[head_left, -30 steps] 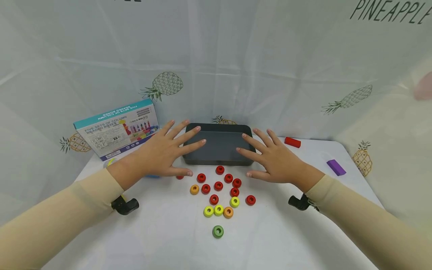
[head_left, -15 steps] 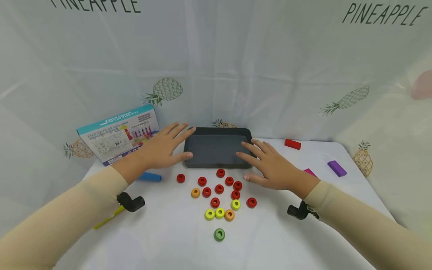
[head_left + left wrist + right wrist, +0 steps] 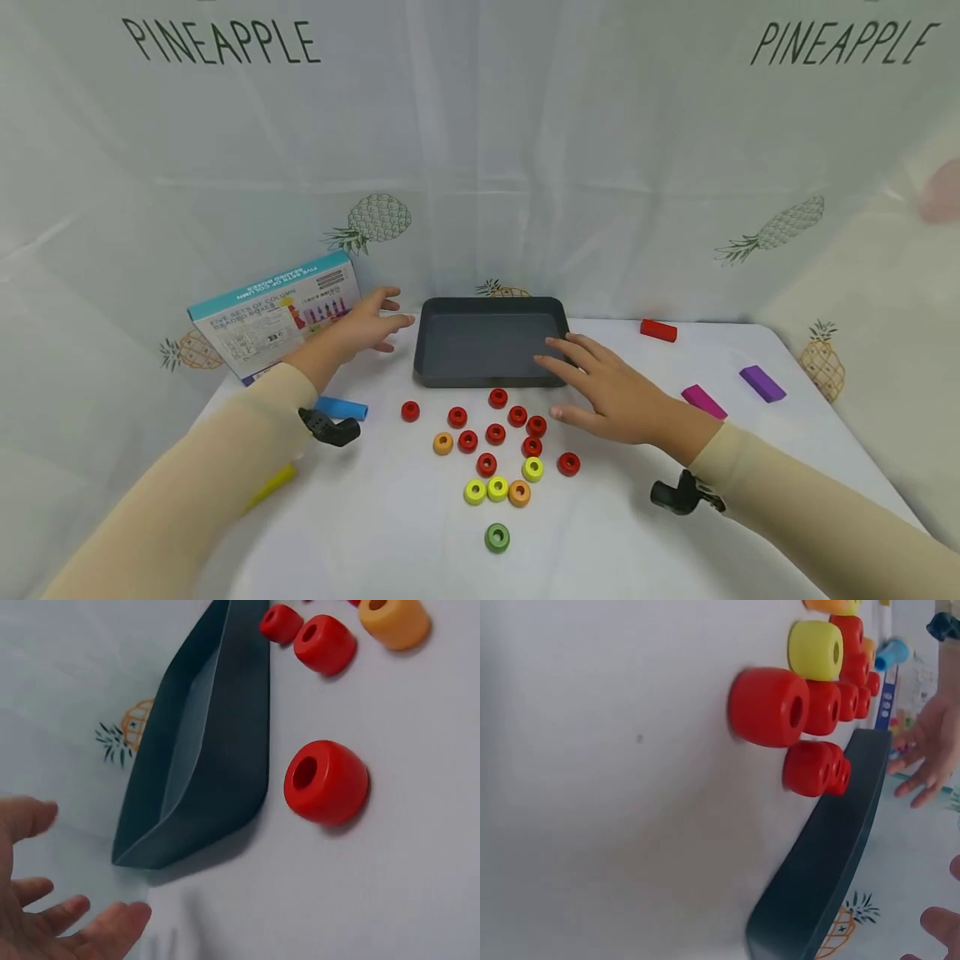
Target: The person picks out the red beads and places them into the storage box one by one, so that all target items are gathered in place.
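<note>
tray: dark gray tray sits at the back middle of the table, nothing in it
left hand: left hand hovers just left of the tray, fingers spread loose, holding nothing
right hand: right hand flat and relaxed, fingertips on the tray's near right corner
beads: red beads bunched just in front of the tray
box: toy box stands left of the tray
</note>
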Motion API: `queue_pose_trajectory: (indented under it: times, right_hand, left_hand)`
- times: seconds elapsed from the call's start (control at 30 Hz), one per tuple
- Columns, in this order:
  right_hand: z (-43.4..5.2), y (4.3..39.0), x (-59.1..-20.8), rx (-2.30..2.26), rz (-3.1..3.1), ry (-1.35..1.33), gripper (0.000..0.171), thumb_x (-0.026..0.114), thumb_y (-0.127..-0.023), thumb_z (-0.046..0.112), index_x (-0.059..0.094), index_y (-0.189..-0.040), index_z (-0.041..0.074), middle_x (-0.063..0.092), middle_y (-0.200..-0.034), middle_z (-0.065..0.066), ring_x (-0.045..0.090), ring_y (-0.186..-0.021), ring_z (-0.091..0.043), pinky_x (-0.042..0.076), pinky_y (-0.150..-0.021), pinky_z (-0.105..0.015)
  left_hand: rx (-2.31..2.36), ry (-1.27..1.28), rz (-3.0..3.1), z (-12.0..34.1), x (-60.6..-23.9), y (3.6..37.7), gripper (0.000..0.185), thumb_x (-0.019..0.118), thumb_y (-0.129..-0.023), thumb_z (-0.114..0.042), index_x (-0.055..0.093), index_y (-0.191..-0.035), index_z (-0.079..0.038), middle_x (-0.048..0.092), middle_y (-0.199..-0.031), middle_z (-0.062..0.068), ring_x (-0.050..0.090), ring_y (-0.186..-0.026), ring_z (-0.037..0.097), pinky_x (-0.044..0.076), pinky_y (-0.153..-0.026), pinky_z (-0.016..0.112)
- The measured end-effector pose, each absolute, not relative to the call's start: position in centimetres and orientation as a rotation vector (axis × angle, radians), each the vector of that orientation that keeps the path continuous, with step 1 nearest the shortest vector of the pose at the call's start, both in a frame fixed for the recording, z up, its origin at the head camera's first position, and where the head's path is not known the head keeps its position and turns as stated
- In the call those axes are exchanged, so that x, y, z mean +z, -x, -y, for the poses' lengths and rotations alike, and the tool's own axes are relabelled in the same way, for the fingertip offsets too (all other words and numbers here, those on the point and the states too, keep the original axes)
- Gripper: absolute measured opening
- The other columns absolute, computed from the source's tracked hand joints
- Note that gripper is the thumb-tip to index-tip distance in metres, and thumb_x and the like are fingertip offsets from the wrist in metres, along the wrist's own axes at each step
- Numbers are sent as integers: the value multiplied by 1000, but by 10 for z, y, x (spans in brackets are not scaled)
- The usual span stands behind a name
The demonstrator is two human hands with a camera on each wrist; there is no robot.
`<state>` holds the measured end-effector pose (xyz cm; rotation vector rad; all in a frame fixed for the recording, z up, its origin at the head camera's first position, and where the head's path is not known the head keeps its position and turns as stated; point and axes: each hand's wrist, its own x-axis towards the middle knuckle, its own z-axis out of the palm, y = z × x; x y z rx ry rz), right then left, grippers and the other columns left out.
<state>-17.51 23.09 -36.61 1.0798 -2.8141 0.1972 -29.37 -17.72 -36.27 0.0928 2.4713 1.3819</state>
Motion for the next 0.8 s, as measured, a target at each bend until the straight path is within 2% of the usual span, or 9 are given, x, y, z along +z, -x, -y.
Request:
queue_pose_trajectory:
  times: [0.17, 0.33, 0.43, 0.53, 0.63, 0.8]
  right_hand:
    - [-235, 169, -374, 298, 2852, -1058, 76, 61, -93, 58, 32, -159, 34, 28, -165, 0, 27, -149, -29, 43, -109, -57]
    - [-238, 158, -380, 427, 2957, -943, 73, 64, -93, 56, 40, -156, 31, 40, -157, -1, 39, -142, -25, 50, -104, -51]
    - [-238, 150, -385, 558, 3035, -843, 69, 68, -92, 52, 46, -152, 26, 51, -145, -1, 50, -133, -24, 54, -99, -49]
    - [-238, 144, -391, 686, 3105, -760, 64, 70, -91, 50, 52, -146, 22, 60, -131, 1, 57, -120, -20, 57, -91, -42]
    - [-239, 138, -398, 777, 3148, -710, 60, 72, -90, 50, 56, -139, 22, 62, -119, 5, 59, -109, -14, 56, -85, -33]
    - [-239, 128, -405, 790, 3172, -696, 58, 76, -86, 50, 60, -133, 21, 61, -111, 10, 56, -99, -10, 55, -78, -27]
  left_hand:
    - [1467, -10, -2401, 168, -376, 300, 75, 63, -99, -19, 20, -160, -11, 35, -153, 19, 54, -127, 40, 62, -81, 41]
    - [1450, 12, -2371, 160, -382, 305, 73, 63, -97, -11, 24, -159, -8, 42, -147, 19, 58, -123, 38, 62, -79, 40]
    - [1412, 4, -2364, 155, -386, 306, 75, 64, -95, -9, 24, -158, -8, 43, -147, 19, 59, -121, 37, 62, -78, 39]
    - [1377, -17, -2360, 152, -388, 306, 77, 64, -94, -9, 23, -159, -7, 42, -148, 20, 59, -121, 36, 62, -82, 40]
    - [1348, -33, -2367, 148, -389, 305, 77, 64, -93, -8, 24, -159, -6, 42, -148, 21, 58, -120, 35, 61, -85, 42]
    - [1291, -64, -2404, 145, -391, 305, 75, 63, -92, -7, 27, -158, -6, 44, -147, 20, 58, -118, 35, 59, -89, 43]
